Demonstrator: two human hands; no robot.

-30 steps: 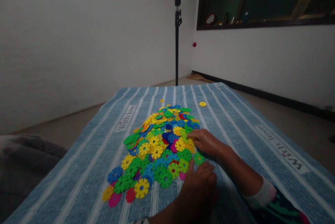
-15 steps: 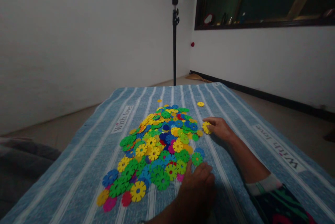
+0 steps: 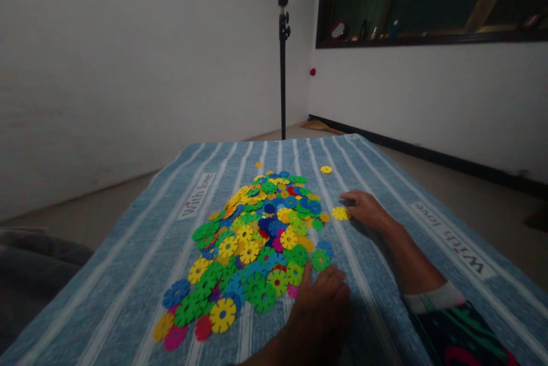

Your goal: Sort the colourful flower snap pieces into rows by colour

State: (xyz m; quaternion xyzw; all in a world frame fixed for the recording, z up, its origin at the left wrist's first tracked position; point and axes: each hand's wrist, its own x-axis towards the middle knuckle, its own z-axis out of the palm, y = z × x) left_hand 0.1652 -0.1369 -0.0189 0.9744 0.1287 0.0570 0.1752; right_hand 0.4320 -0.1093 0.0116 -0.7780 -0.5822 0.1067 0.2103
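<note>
A heap of colourful notched plastic discs [image 3: 249,251], shaped like snowflakes or flowers, lies on the striped cloth. To the right of the heap, a yellow notched disc [image 3: 341,213] appears flat on the cloth. My right hand [image 3: 366,210] is at its right edge, index finger and thumb apart. At the heap's near right side rests my left hand [image 3: 321,303], palm down, index finger stretched out beside a green disc [image 3: 321,260]. Nothing shows in its fingers, though the underside is hidden.
Blue-and-white striped cloth [image 3: 145,229] covers the table. Farther back lies another yellow disc [image 3: 326,169], with a small orange-yellow one [image 3: 258,164] to its left. A lamp on a black stand [image 3: 282,69] rises behind the table. Dark fabric [image 3: 38,274] is at the left.
The yellow disc has gone from tilted in my right fingers to flat on the cloth. My right hand has opened and shifted slightly right. My left hand has barely moved.
</note>
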